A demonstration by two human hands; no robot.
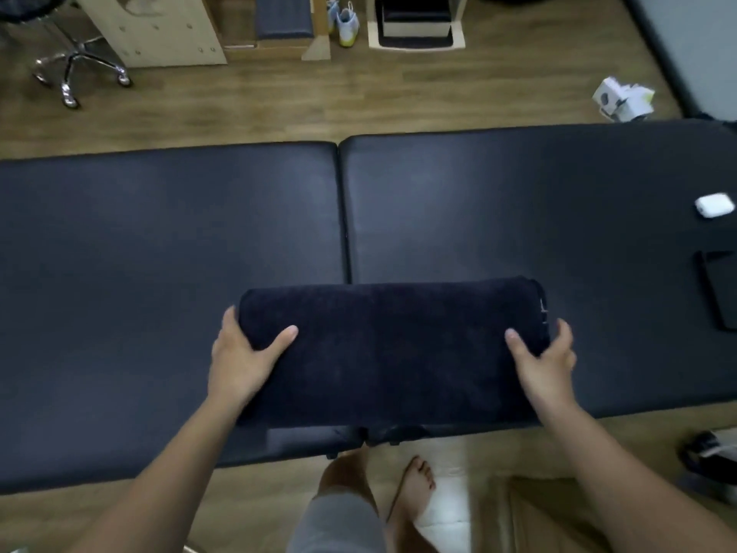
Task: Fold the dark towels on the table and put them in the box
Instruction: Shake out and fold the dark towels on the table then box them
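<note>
Head view: left hand (243, 355) and right hand (544, 359) grip opposite ends of a folded dark terry towel (389, 349) on the black padded table (159, 233); boxing it likely comes next

One towel (391, 345), one table (159, 233), two shoes (346, 23).

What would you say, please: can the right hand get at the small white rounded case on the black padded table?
Probably not yet: the right hand grips the folded dark towel. Once freed, only bare black padded table lies between it and the small white case.
</note>
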